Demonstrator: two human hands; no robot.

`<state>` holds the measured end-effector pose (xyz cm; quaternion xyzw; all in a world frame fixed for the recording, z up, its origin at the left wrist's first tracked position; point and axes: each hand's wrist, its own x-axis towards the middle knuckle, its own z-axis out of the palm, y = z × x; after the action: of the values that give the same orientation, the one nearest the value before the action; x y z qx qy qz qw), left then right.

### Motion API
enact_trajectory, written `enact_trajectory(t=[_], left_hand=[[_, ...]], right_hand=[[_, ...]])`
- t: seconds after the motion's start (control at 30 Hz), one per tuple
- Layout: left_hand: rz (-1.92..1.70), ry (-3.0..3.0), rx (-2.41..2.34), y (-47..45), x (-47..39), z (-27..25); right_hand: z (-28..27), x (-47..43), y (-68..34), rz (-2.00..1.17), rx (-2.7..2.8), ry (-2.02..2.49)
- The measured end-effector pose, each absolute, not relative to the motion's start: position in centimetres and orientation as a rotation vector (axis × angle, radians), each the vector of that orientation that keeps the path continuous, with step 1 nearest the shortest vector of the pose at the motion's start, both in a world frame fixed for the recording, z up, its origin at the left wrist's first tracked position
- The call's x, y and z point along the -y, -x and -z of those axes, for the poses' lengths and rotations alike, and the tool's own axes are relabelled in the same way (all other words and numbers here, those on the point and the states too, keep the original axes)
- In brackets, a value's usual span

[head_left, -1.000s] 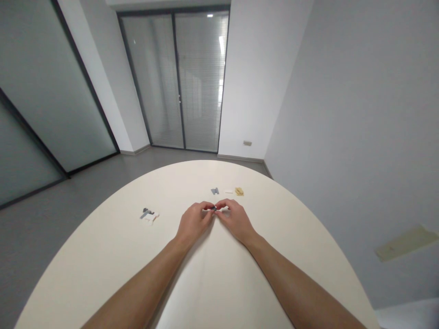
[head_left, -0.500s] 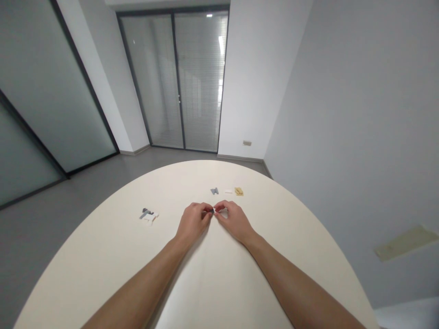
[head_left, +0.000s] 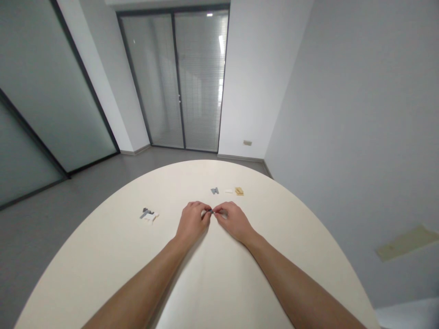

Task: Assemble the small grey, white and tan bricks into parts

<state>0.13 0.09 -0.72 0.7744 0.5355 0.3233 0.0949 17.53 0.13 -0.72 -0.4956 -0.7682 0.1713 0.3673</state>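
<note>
Over the middle of the round table, my left hand [head_left: 194, 220] and my right hand [head_left: 234, 220] meet at the fingertips. Between them is a small dark piece [head_left: 211, 211], mostly covered by the fingers and too small to name. My left thumb and fingers pinch it. The right hand is closed too, its thumb and forefinger together at the piece's right end; whether it grips the same piece or another tiny one I cannot tell. Just beyond the hands lie small grey pieces [head_left: 214, 190], a thin white piece [head_left: 228, 191] and tan pieces [head_left: 239, 191].
A small heap of white and dark grey pieces [head_left: 149, 215] lies on the left part of the cream round table [head_left: 219, 283]. Past the table's far edge are the floor, a glass door [head_left: 199, 82] and a grey wall [head_left: 360, 114] on the right.
My left fingers have shifted slightly, and more of the dark piece shows between the fingertips. A white bit seen earlier by the right fingertips is now less visible. The pieces on the table lie unchanged.
</note>
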Motion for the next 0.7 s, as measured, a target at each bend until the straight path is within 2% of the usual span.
enact_trajectory(t=[0.7], left_hand=[[-0.736, -2.640, -1.702, -0.4, 1.2, -1.1]], right_hand=[[0.8, -0.2, -17.4, -0.399, 1.990, 1.284]])
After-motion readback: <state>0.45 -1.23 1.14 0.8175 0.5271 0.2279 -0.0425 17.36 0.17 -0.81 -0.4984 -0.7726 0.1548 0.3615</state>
